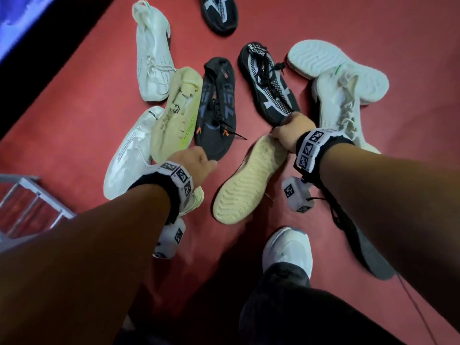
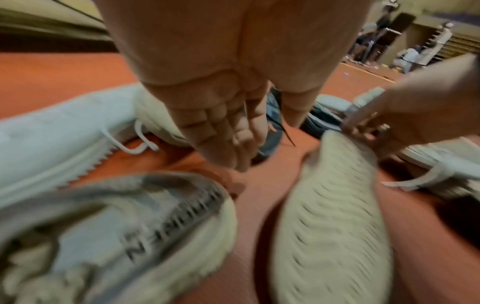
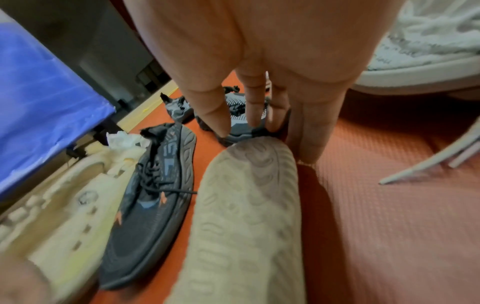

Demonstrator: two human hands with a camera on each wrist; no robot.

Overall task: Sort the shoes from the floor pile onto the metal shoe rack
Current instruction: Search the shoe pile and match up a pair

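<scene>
Red matting covers the floor (image 1: 82, 100), with shoes scattered across it, seen from above over two bare forearms.

Right hand (image 1: 290, 131): its fingers curl over one end of a cream shoe (image 1: 246, 181) turned sole-up, pinching it just beside a black-and-white knit shoe (image 1: 268, 83). In the right wrist view the fingers (image 3: 253, 102) reach down over the tip of that ribbed sole.

Left hand (image 1: 196, 161): it hovers with fingers straight and relaxed, holding nothing, over the toe of a black shoe (image 1: 216, 105) with orange marks. The left wrist view confirms flat fingers (image 2: 228, 131) above the mat.

A yellow shoe (image 1: 178, 113) overlaps the black one's left side. White shoes lie around: one at upper left (image 1: 153, 56), one at lower left (image 1: 129, 155), two at right, one of them sole-up (image 1: 318, 57). Another black knit shoe (image 1: 220, 12) is cut off by the top edge.

Bare mat lies open to the left and lower right of the pile. A dark edge and a blue surface (image 1: 17, 18) border the mat at upper left.

Only a corner of the metal rack (image 1: 32, 202) shows, at the left edge; no shoe can be seen on it. The person's own white shoe (image 1: 288, 247) stands below the pile. A dark shoe (image 1: 366, 247) is mostly hidden under the right forearm. Both wrist views are blurred.
</scene>
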